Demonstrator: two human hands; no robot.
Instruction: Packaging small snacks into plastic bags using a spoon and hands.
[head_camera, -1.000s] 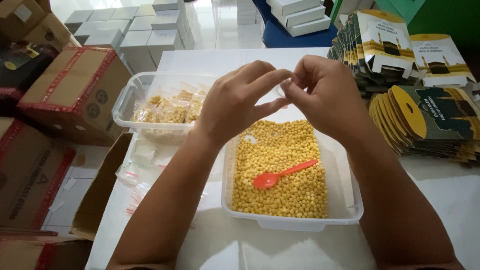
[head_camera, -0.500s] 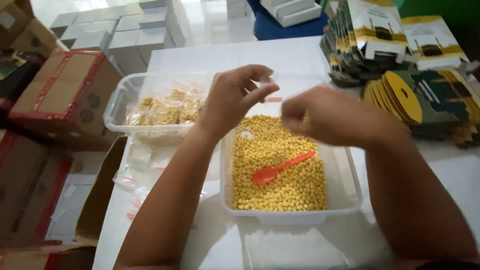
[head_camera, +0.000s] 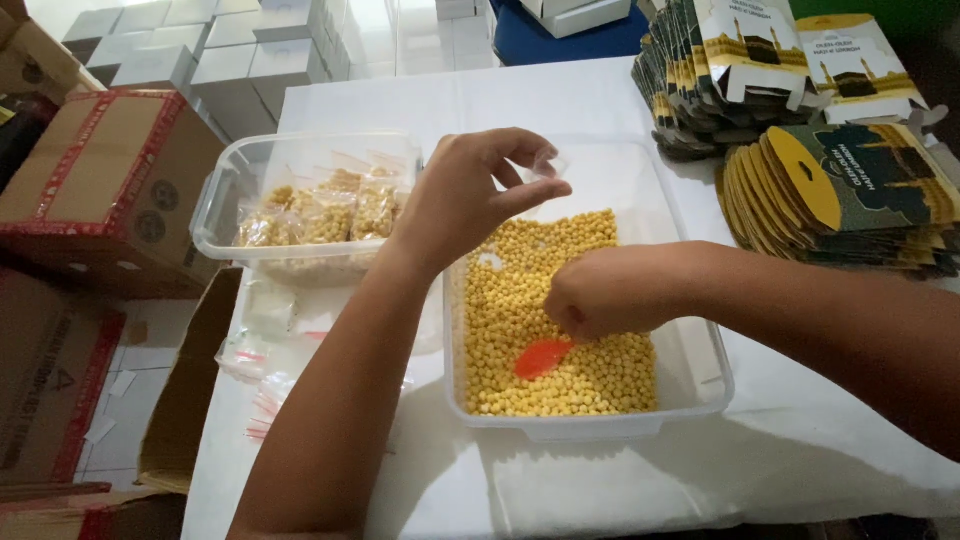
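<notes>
- Left hand (head_camera: 465, 200) pinches a small clear bag (head_camera: 545, 165), seemingly empty, above the pellet tub (head_camera: 700, 385).
- Right hand (head_camera: 600, 290) grips the orange scoop (head_camera: 540, 358) inside that tub.
- Filled bags (head_camera: 325, 215) sit in the tub's left-hand neighbour; many yellow pellets (head_camera: 560, 300) remain.

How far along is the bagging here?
Done: filled small bags lie in the left tub. In hand: left hand pinches a clear bag; right hand grips the orange scoop. Left: many yellow pellets; empty bags wait.
</notes>
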